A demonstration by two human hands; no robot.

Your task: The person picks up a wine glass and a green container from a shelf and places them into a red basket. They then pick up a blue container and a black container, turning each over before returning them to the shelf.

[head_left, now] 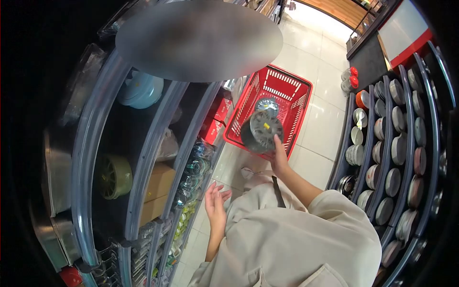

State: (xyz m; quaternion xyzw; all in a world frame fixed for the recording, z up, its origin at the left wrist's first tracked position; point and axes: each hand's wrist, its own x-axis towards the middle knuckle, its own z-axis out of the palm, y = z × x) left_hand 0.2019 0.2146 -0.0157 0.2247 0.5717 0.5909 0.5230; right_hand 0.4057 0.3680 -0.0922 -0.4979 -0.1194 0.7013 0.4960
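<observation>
My right hand [278, 155] grips the rim of a dark round pot-like container [262, 131] with a yellow sticker on its patterned face. The container is over the near end of a red shopping basket [304, 107]. Inside the basket lies a shiny round item [267, 106] in clear wrap. My left hand [216, 201] is held beside the left shelves with its fingers apart and nothing in it.
On the left shelves stand a green round container [116, 177], a light blue pot [141, 89] and cardboard boxes [157, 189]. Racks of stacked dishes [393, 182] line the right side. Red-lidded jars [350, 80] stand near the far right rack. A blurred oval hides the top.
</observation>
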